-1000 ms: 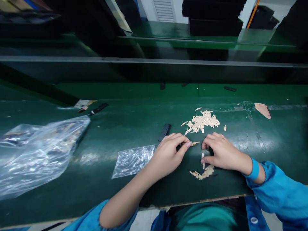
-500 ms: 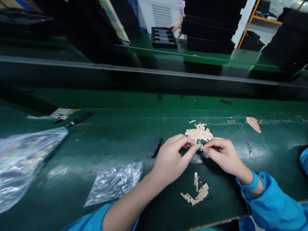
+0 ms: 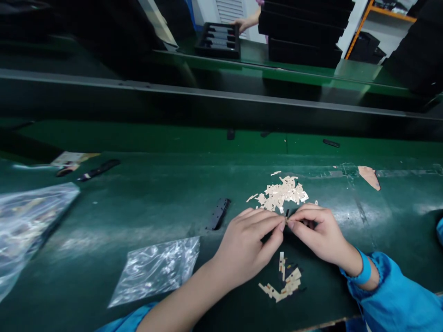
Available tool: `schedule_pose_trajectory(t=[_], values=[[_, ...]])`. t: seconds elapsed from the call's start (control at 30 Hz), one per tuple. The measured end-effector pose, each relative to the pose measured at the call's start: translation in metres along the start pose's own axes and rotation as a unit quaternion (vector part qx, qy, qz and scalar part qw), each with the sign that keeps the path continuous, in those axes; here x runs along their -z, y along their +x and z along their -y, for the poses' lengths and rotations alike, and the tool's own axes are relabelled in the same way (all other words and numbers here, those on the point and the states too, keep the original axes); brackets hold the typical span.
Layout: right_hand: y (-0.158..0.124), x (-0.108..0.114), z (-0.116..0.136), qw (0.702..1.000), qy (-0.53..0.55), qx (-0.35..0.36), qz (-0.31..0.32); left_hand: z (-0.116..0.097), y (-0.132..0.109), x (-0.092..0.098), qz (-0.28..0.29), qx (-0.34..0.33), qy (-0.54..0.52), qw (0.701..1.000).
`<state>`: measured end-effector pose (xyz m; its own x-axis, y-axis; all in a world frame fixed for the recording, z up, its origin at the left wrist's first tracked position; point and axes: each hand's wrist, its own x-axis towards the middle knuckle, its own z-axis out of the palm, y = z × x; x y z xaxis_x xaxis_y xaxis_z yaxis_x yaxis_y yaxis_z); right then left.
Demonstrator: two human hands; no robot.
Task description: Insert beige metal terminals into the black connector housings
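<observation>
My left hand (image 3: 251, 240) and my right hand (image 3: 318, 233) meet fingertip to fingertip, each closed in a pinch. Between them is a tiny part (image 3: 287, 213) with a dark end sticking up; the fingers mostly hide it. Just beyond lies a loose pile of small flat cream pieces (image 3: 284, 191). Nearer my body, below the hands, a smaller group of cream and dark pieces (image 3: 287, 283) is spread on the green tabletop (image 3: 166, 198). A black flat part with small holes (image 3: 219, 214) rests left of my left hand.
Clear plastic bags (image 3: 155, 269) lie at left, the larger one (image 3: 34, 226) holding parts. A black-handled tool (image 3: 100, 169) is behind them. A raised ledge (image 3: 207, 94) crosses behind. Beyond it, another person's hand (image 3: 247, 23) touches a black tray (image 3: 219, 40) beside stacked trays (image 3: 304, 32).
Both my hands have drawn slightly toward me from the pile, still pinching. More of the pile shows now, with pieces spread to its left. The other person's tray has moved left.
</observation>
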<state>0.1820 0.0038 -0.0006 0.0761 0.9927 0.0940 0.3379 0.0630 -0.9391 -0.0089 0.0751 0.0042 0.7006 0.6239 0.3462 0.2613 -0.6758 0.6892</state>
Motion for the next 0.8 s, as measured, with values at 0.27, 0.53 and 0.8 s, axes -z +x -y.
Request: schedule_pose_trajectory(t=[0.27, 0.53, 0.8], values=[[0.003, 0.006, -0.004, 0.996, 0.053, -0.077, 0.016, 0.028, 0.002, -0.001, 0.028, 0.116, 0.190, 0.975], [0.003, 0.005, -0.007, 0.991, 0.068, -0.100, 0.055, 0.009, 0.013, 0.011, 0.145, 0.220, -0.214, 0.941], [0.001, 0.000, -0.009, 0.998, 0.009, -0.052, 0.038, 0.013, 0.011, 0.010, 0.105, 0.226, -0.223, 0.942]])
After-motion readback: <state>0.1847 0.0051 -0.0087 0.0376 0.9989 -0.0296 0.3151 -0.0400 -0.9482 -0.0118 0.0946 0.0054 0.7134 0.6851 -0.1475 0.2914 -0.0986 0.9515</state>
